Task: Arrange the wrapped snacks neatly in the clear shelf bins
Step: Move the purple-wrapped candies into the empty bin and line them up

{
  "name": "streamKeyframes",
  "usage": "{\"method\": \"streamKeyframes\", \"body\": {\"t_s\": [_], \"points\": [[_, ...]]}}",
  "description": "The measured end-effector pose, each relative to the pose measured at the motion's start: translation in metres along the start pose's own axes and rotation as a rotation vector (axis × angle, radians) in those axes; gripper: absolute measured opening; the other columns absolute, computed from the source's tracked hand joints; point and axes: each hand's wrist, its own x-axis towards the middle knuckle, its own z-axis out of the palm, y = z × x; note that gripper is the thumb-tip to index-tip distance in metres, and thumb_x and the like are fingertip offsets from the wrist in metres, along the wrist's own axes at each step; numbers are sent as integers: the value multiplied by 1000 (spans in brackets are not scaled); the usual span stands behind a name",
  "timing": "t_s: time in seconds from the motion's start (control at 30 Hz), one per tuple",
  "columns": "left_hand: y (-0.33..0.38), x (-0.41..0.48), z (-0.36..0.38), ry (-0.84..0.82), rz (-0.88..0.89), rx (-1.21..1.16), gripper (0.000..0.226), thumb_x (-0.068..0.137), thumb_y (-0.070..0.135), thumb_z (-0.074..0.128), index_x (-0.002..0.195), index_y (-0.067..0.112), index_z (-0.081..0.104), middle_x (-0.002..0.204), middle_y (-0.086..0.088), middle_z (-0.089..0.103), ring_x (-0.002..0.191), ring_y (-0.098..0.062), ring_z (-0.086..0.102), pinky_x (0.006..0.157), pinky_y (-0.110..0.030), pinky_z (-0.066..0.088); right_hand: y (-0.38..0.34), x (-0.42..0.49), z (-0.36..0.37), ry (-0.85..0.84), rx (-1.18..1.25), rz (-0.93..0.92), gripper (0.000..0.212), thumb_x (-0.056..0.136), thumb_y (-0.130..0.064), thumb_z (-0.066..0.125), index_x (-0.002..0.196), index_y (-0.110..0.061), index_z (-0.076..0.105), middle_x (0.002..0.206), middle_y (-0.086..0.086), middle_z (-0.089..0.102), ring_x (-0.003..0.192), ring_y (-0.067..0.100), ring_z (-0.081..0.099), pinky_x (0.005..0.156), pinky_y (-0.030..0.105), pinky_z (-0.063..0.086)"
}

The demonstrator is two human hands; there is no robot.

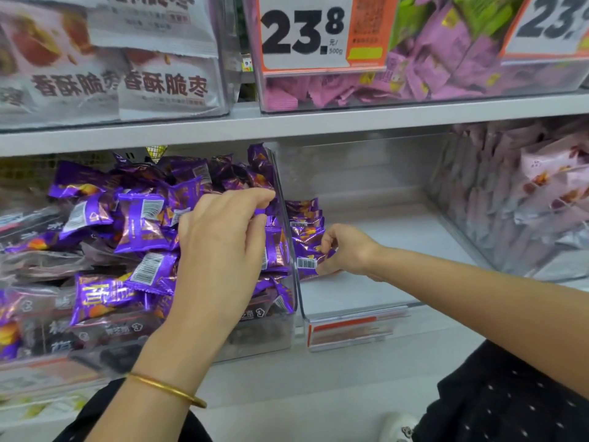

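While left hand (223, 244) is pinching a packet (270, 210), right hand (345, 250) at 3 o'clock is gripping the row (307, 231), probably steadying it.

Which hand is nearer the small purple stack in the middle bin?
Right. The right hand pinches the stack at its front; the left hand grips snacks across the clear wall, in the full bin.

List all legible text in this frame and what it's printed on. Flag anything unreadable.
"23.8" and "元/500g": price card, top middle.
"23", rest cut off by the frame edge: right price card.
"香酥脆枣": white packets, top left.
Too blurred to read: print and barcodes on the purple snacks, the dark packets, the shelf tag, and the small print on the price card's orange part.
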Motion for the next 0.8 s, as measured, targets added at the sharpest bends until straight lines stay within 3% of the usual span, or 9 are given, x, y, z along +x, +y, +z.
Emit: {"method": "streamKeyframes", "body": {"t_s": [0.13, 0.27, 0.4, 0.63, 0.8], "points": [[1, 0, 0, -3, -3, -14, 29, 90, 9, 56, 113, 25, 62, 95, 18, 54, 98, -14, 46, 85, -30, 25, -4, -2, 3, 50, -233, -17, 44, 68, -8, 82, 72, -15, 38, 73, -2, 48, 69, 17, 49, 49, 17, 34], [1, 0, 0, 1, 7, -15, 29, 90, 9, 55, 113, 25, 62, 95, 18, 53, 98, -15, 47, 85, -32, 27, -2, -2, 4, 45, -125, -10, 57, 68, -5, 81, 95, -11, 31, 79, -3, 45, 67, 10, 48, 51, 18, 34], [1, 0, 0, 20, 22, -26, 29, 89, 10, 54, 113, 24, 63, 95, 19, 53, 95, -9, 43, 86, -32, 29, 0, 0, 3, 11, -119, -30, 58, 71, -2, 78, 97, -12, 27, 79, -3, 44, 61, 6, 43, 51, 20, 34], [3, 1, -3, 52, 31, -43, 29, 87, 15, 49, 111, 23, 63, 94, 17, 54, 96, -16, 48, 86, -42, 39, -1, -2, 5, -20, -71, -12, 61, 69, 2, 78, 99, -11, 26, 89, 2, 50, 67, 9, 48, 49, 14, 39], [1, 2, -11, 78, 21, -76, 29, 87, 16, 48, 110, 22, 64, 96, 17, 56, 98, -16, 48, 87, -52, 43, -3, -6, -2, -13, -168, -4, 59, 70, -10, 81, 98, -14, 28, 85, -4, 44, 66, 8, 46, 52, 18, 35]]}}
